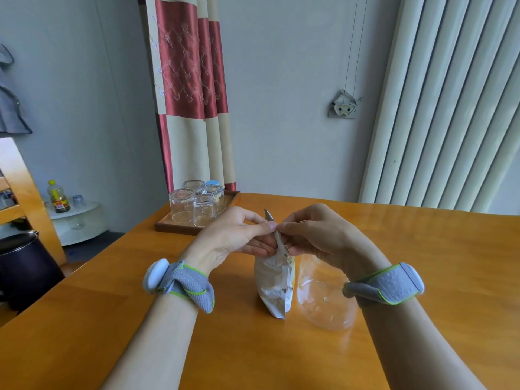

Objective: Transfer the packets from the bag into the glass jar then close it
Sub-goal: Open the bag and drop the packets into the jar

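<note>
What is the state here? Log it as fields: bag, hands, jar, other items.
bag: white, upright on the table; no packets in sight
left hand: pinches the bag's top edge
right hand: pinches the same edge from the other side
glass jar: clear, just right of the bag, looks empty
tray: far left of the table, holds upturned glasses
</note>
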Tool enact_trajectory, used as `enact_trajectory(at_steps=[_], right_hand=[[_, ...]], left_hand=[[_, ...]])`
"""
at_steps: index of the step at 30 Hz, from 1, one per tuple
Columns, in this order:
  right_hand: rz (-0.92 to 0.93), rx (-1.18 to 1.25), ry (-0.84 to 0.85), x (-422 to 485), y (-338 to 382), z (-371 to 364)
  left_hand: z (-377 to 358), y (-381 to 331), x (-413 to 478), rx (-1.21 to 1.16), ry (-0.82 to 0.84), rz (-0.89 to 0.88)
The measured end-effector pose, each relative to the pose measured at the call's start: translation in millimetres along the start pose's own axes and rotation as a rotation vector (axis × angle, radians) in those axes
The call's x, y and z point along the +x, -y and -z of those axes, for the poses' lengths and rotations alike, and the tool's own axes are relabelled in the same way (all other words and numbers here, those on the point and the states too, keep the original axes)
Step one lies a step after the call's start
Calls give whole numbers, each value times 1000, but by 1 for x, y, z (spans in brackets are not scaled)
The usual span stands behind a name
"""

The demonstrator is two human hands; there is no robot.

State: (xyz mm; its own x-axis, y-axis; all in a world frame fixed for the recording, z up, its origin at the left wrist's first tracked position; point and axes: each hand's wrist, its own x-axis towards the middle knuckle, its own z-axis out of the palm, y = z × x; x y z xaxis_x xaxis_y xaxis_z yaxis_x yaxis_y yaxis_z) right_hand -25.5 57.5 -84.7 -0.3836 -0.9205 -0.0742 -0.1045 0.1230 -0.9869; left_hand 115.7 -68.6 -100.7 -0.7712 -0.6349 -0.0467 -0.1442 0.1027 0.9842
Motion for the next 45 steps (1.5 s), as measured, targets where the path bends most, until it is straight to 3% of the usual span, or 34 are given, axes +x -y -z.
enact_trajectory(at_steps=[19, 28, 31, 45], right_hand=[[123, -278, -50, 3, -3, -6], [141, -525, -170, 0, -1, -20], [153, -617, -289, -3, 0, -16], [228, -746, -398, 1, -3, -16]], left_hand=[[3, -1, -3, 32, 65, 3], [-6, -10, -5, 329, -78, -81], [1, -11, -9, 490, -179, -94], [4, -15, -10, 491, -187, -111]])
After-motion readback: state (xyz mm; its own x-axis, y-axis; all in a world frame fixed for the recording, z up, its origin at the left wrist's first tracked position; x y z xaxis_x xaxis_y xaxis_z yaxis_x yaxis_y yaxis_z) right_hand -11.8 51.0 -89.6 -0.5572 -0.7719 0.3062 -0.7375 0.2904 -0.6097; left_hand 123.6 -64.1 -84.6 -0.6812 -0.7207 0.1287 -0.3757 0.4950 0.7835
